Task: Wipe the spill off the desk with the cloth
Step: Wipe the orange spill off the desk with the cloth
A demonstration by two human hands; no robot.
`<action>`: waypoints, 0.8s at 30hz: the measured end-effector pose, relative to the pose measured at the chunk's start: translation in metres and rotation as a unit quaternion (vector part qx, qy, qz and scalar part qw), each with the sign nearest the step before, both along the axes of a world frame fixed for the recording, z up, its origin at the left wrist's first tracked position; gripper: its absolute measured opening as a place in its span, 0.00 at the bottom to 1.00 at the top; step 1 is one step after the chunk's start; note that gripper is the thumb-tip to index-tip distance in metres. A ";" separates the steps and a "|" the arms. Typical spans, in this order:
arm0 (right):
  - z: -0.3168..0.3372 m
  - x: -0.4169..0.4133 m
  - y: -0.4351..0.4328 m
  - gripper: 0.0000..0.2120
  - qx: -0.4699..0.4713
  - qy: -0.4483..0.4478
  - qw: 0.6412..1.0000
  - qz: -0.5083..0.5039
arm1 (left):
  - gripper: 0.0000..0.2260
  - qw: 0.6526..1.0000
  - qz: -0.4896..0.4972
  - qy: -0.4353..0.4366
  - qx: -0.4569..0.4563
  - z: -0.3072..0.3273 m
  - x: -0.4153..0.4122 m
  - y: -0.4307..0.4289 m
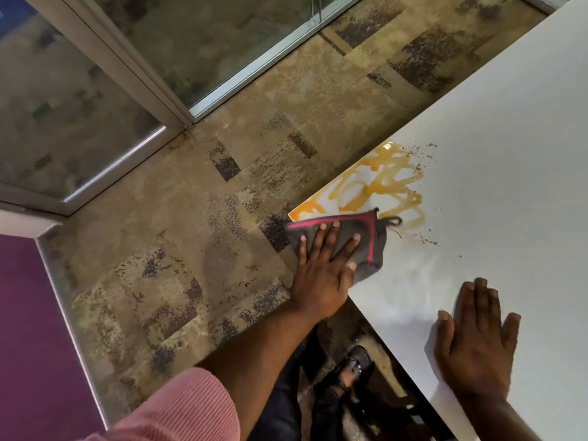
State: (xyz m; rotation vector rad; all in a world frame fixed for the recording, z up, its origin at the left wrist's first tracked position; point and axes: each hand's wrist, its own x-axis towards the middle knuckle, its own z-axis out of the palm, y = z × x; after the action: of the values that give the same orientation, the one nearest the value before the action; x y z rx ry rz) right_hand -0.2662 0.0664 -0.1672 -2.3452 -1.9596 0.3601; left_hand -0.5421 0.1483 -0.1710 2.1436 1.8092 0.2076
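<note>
An orange-brown smeared spill (378, 183) with dark crumbs lies at the near-left corner of the white desk (496, 160). A grey cloth with red trim (369, 233) rests flat on the desk corner, just below the spill and touching its lower edge. My left hand (321, 272) presses down on the cloth with fingers spread. My right hand (474, 338) lies flat and open on the bare desk surface to the right, holding nothing.
The desk's left edge runs diagonally; beyond it is patterned brown carpet (191, 218). Glass partitions with metal frames (165, 100) stand at the upper left. A purple surface (31, 345) is at the lower left. My shoe (350, 367) shows under the desk edge.
</note>
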 end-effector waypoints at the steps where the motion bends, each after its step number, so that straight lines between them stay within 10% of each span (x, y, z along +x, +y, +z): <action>1: -0.001 0.000 0.000 0.32 -0.002 -0.001 1.000 -0.001 | 0.25 1.000 0.008 0.003 0.003 0.001 -0.006 0.015; 24: 0.013 -0.010 0.007 0.34 -0.023 0.008 0.999 -0.021 | 0.24 0.991 -0.118 0.066 0.013 0.000 -0.026 0.077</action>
State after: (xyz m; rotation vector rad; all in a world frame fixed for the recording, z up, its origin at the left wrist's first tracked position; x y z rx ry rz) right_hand -0.2765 0.0730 -0.1546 -2.4002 -1.9120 0.4243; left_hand -0.5677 0.2255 -0.1707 2.4157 1.6077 0.0330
